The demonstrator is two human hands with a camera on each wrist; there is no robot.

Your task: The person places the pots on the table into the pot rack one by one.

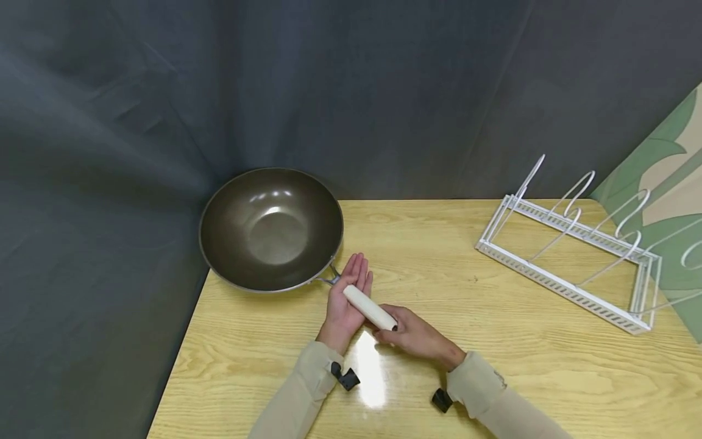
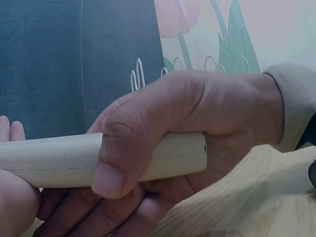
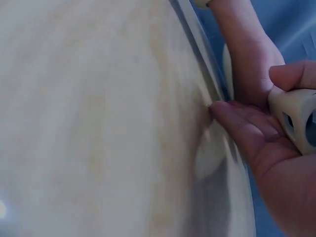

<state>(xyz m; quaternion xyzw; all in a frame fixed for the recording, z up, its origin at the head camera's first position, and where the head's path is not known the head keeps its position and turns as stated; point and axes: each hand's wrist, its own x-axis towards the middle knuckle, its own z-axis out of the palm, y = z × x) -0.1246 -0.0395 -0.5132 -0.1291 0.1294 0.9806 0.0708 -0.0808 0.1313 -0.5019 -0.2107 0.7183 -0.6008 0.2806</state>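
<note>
The right hand [image 1: 417, 334] clamps its grip round the end of the pan handle [image 1: 368, 307]; the left hand [image 1: 347, 292], fingers straight, cradles it underneath for support, the pan [image 1: 271, 229] overhanging the table's [image 1: 493, 341] left edge.

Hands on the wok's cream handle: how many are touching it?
2. The left hand lies open under the cream wok handle near the dark round wok; the right hand grips its free end.
</note>
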